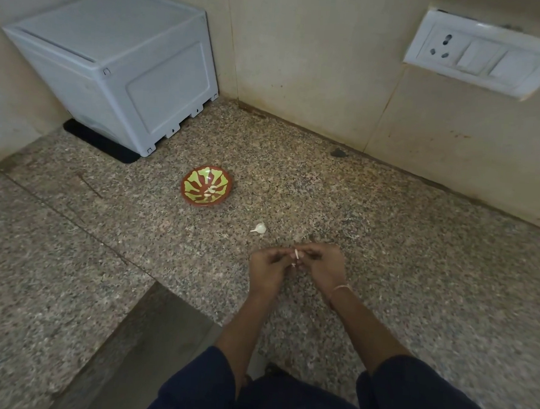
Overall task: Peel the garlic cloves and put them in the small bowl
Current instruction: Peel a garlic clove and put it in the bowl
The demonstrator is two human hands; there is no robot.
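Our left hand (266,265): fingers curled, pinching the garlic clove (296,255) just above the worktop (416,276). Small bowl (207,186): well beyond, holding peeled cloves. Spare clove (260,228): unpeeled, lying between bowl and hands. Our right hand (322,264): pinching the same clove's other side. We judge it best to steady with the left and strip the skin with the right.

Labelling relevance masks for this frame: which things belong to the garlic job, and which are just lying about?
Job: left hand and right hand, both pinching a garlic clove; loose clove on the counter; small bowl holding a few pale pieces.
Lying about: white box on a black mat; wall socket plate.
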